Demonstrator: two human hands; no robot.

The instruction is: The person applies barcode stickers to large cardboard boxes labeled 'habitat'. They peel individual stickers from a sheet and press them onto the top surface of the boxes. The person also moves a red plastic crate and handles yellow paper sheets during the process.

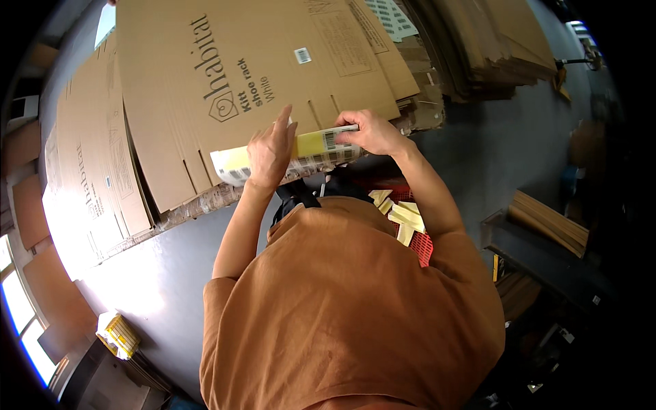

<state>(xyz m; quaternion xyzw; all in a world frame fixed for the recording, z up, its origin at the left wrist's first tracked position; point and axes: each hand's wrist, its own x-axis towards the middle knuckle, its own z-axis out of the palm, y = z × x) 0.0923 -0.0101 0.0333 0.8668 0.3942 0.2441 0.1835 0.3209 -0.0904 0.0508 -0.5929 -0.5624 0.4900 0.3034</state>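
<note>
A long sheet of barcode labels (pixel 311 145), with a bare yellow band and white printed strips, lies along the near edge of a flat brown cardboard carton (pixel 266 61). My right hand (pixel 369 133) pinches the sheet's right end between thumb and fingers. Across the sheet's left part is my left hand (pixel 270 154), its index finger stretched up and away from me. A small pale spot shows by the left fingertips; whether it is a label I cannot tell. The carton carries dark print, a small white label and slots near its edge.
More flat cartons (pixel 92 157) lie to the left, and a tall cardboard stack (pixel 499 48) stands at the far right. Another label sheet (pixel 393 19) rests at the top. Below the table edge, a red basket (pixel 422 249) holds yellow paper scraps (pixel 406 215).
</note>
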